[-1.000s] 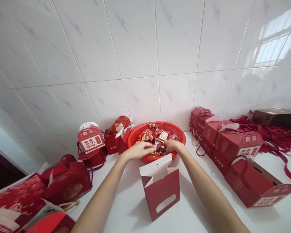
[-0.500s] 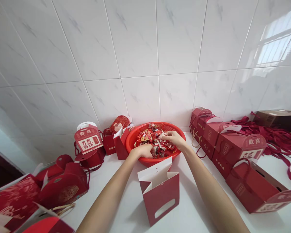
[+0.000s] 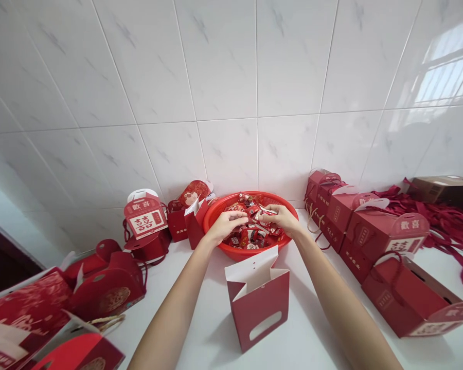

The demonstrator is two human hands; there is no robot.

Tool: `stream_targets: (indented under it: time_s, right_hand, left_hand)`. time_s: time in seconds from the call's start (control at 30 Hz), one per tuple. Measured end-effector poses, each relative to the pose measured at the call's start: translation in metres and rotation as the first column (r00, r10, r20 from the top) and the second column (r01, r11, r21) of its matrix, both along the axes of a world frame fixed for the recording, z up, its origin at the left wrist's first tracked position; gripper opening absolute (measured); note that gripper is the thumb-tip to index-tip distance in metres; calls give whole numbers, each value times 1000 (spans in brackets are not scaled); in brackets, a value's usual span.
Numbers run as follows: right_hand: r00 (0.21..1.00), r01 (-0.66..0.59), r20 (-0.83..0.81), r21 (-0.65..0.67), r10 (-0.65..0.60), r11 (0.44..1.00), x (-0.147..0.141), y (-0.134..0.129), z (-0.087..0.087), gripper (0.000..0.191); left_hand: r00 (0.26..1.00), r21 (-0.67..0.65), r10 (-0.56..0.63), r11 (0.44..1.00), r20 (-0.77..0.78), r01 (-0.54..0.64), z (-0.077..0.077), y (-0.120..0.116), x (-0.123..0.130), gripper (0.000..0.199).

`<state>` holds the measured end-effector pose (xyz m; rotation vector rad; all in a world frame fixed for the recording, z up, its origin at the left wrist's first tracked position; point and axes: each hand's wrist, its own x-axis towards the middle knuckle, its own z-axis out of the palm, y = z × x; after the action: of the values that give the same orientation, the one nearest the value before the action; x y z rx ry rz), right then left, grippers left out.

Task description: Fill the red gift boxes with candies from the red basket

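A red plastic basket [image 3: 218, 205] stands against the wall, filled with wrapped candies [image 3: 250, 237] in mostly red wrappers. Over its left part, my left hand [image 3: 224, 226] has its fingers stretched out above the candies, and I see nothing held in it. On the right side of the basket, my right hand [image 3: 281, 218] pinches a small wrapped candy [image 3: 269, 211] between thumb and fingers. In front of the basket, between my forearms, a dark red paper box [image 3: 260, 311] stands upright with its top open and a white oval cut-out low on its front.
Red gift boxes [image 3: 386, 231] are lined and stacked along the right, with dark red ribbons [image 3: 443, 226] and a brown cardboard box [image 3: 443, 189] behind. More boxes [image 3: 145, 218] and red bags stand on the left. A tiled wall [image 3: 231, 77] closes off the back.
My left hand has risen from among the candies, its fingers now extended. My right hand stays over the basket's right side, pinching a candy. The view has shifted slightly.
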<state>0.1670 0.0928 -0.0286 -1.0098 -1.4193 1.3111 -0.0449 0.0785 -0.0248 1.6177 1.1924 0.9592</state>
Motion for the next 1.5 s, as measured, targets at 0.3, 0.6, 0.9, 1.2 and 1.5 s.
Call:
stream_targets:
  time_s: [0.3,0.6,0.9,1.2,1.5]
  right_hand:
    - [999,43,-28,1,-43,999,0,6,-4,23]
    - [962,-246,-131,-32,240,969,-18,-7,1,35]
    - [903,171,-382,-93,-194,981,-14,2,-2,25]
    - [874,227,-408,-141,-265,964,-14,2,-2,19]
    - [870,239,-410,-133,-273,962,-14,1,-2,19]
  left_hand:
    - [978,69,-8,998,208,-6,-4,1,-3,52]
    - [984,157,-73,986,163,47,-4,2,-4,37]
    - [870,-64,-302,951,-390,301,-2,2,10,19]
    - [662,-199,-337,940,-669,278,-4,12,26,37]
    - [867,10,-193,975,-459,222,-9,4,32,13]
